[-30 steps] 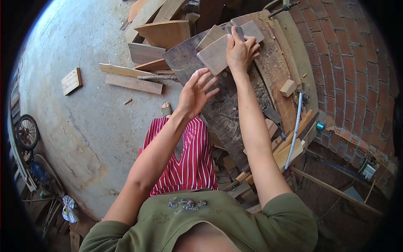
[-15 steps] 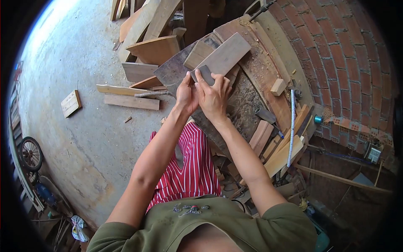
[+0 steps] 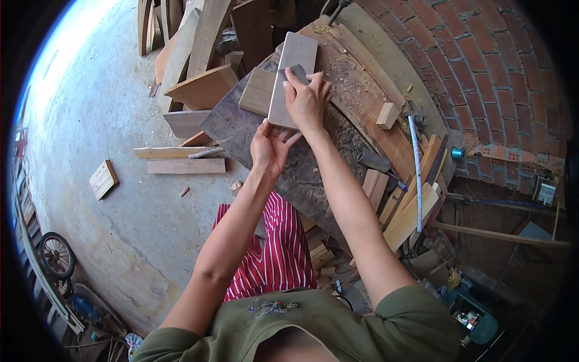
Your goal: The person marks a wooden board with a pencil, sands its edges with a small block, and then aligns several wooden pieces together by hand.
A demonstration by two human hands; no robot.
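Note:
A pale, smooth wooden board (image 3: pixel 300 51) with rounded corners lies at a slant over the workbench (image 3: pixel 238 123). My left hand (image 3: pixel 269 151) is at its near end, thumb at the edge and fingers under the end, gripping it. On the board's upper face, my right hand (image 3: pixel 306 102) presses a dark grey piece of sandpaper (image 3: pixel 294 73), its fingers closed over it. The sandpaper is partly hidden by the fingers. Beside the board on the left is a shorter wooden block (image 3: pixel 258 90), partly underneath it.
A small wood block (image 3: pixel 387 115), a metal tube (image 3: pixel 374 160) and a measuring tape strip (image 3: pixel 415 175) lie on the bench's right side. Leaning offcuts (image 3: pixel 202 87) stand beyond on the left. A brick wall (image 3: pixel 476 78) rises at right. Wood strips (image 3: pixel 186 166) lie on the floor.
The board has swung to a steeper angle and come nearer. My left hand has moved from beside the sandpaper to the board's near end; my right hand has moved up along the board.

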